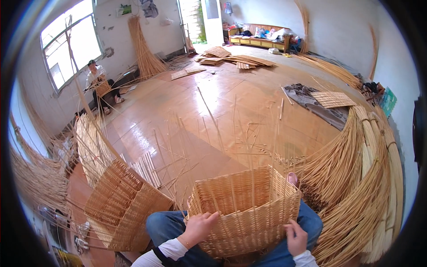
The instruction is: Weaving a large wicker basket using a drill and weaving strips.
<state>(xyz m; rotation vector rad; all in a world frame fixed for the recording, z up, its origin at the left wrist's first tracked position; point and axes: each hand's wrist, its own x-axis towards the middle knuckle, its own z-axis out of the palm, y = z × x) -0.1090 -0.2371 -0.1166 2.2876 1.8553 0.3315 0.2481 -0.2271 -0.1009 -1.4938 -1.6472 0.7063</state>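
Observation:
A rectangular wicker basket (pixel 253 227) rests in my lap between my knees, its open top facing up and away. Thin upright stakes rise past its rim. My left hand (pixel 200 228) is closed on the near left part of the basket, fingers curled against the top of the near wall. At the lower right corner, my right hand (pixel 296 236) has its fingers bent together close to the woven side. Whether a strand lies in that pinch is too small to make out.
To my left stand more woven baskets (pixel 113 204) with long stakes. Bundles of willow-like rods (pixel 356 178) lie at my right. Loose sticks (pixel 253 133) litter the floor ahead. Woven panels (pixel 218 52) lie farther back, and another person (pixel 100 84) sits weaving by the window.

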